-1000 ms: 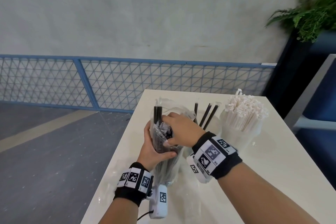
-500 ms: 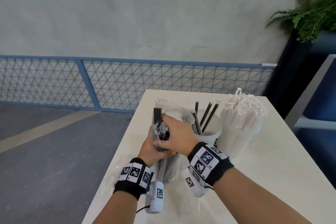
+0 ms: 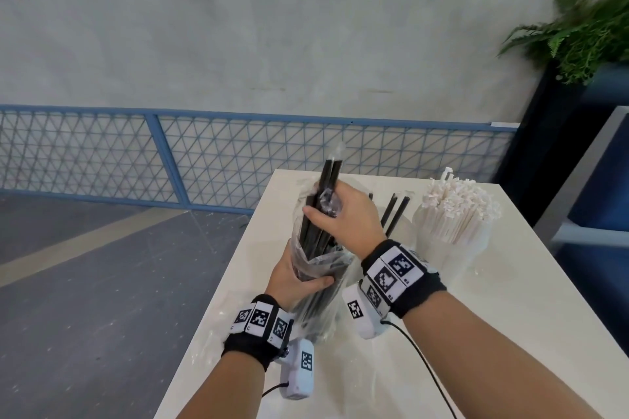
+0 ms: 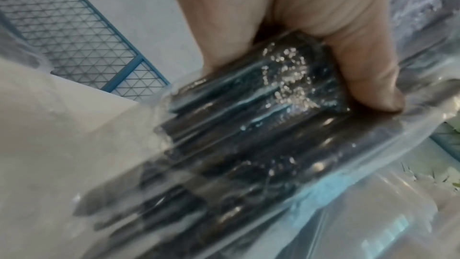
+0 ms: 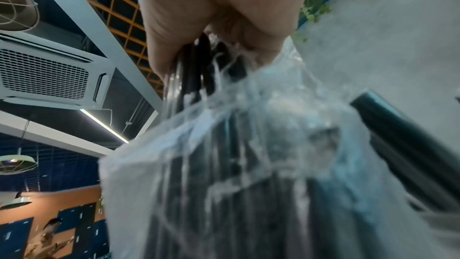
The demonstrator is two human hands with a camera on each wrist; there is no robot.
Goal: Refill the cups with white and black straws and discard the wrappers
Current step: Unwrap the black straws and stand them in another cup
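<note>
A: Item one, the clear plastic bag of black straws. Location?

B: Held upright above the near left part of the white table. The bag is open at the top, and a bundle of the straws stands partly out of it.

A: Left hand?

B: Wrapped around the bag near its mouth, thumb across the front. In the left wrist view the thumb presses into the plastic over the straws; the other fingers are hidden behind the bag.

A: Right hand?

B: Above the left hand, fingers curled around the upper part of the straw bundle. The right wrist view shows the fingers closed on several black straws, with thin clear film bunched below them. Two straw tips stick up past the hand.

A: Item two, cups.

B: One cup sits just behind the right hand and is mostly hidden; a few loose black straws lean out of it. The cup of white straws stands to its right, on the far right side of the table, packed full.

A: Other entries?

B: Clear plastic film lying flat on the near left table edge. A blue mesh railing beyond the table, a grey wall behind that, and a green plant at far right.
</note>
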